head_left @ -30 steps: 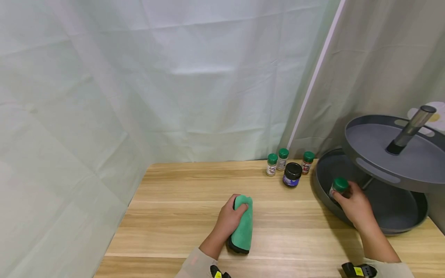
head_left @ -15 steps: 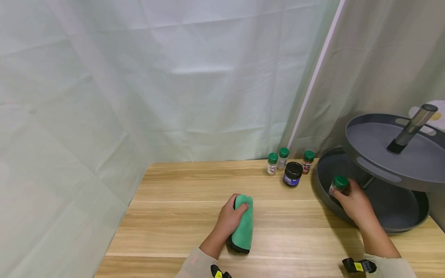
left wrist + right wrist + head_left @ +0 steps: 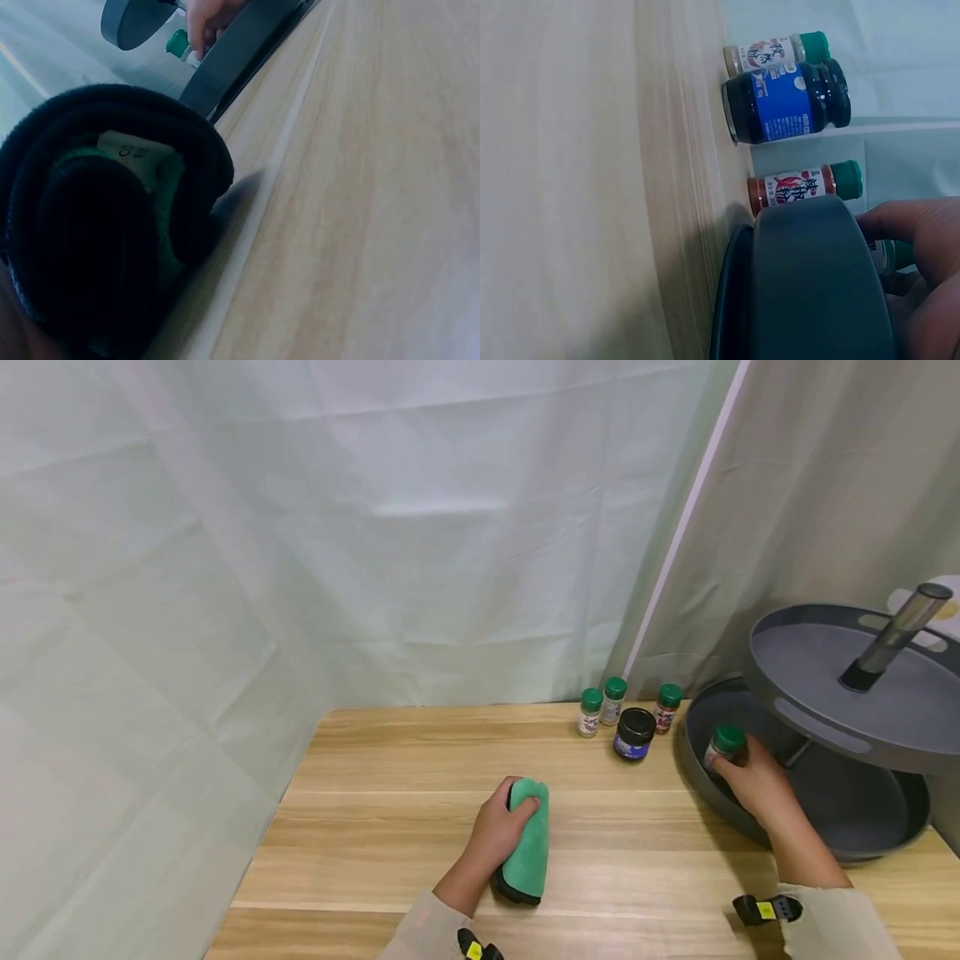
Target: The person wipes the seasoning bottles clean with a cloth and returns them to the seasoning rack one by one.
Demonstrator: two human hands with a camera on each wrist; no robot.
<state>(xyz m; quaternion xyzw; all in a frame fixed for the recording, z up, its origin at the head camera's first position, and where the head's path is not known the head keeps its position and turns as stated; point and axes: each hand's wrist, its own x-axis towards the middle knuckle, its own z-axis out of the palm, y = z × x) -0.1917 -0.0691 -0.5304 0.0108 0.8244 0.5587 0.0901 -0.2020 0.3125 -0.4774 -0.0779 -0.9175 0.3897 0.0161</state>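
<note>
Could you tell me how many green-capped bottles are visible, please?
4: two bottles left of the dark jar, a reddish bottle to its right, and a fourth bottle in the right hand at the lower tray. The upper tray may hide others.

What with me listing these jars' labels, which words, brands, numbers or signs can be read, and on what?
Red spice jar: large characters, perhaps "辣椒", too blurred to confirm.
Blue-labelled jar: print too small, blurred.
Two pale seasoning jars: label characters too blurred.
Green-capped jar in the right hand: unreadable, partly covered.
White tag inside the rolled green towel: perhaps "C"; rest blurred.
Yellow wrist stickers: unreadable.
</note>
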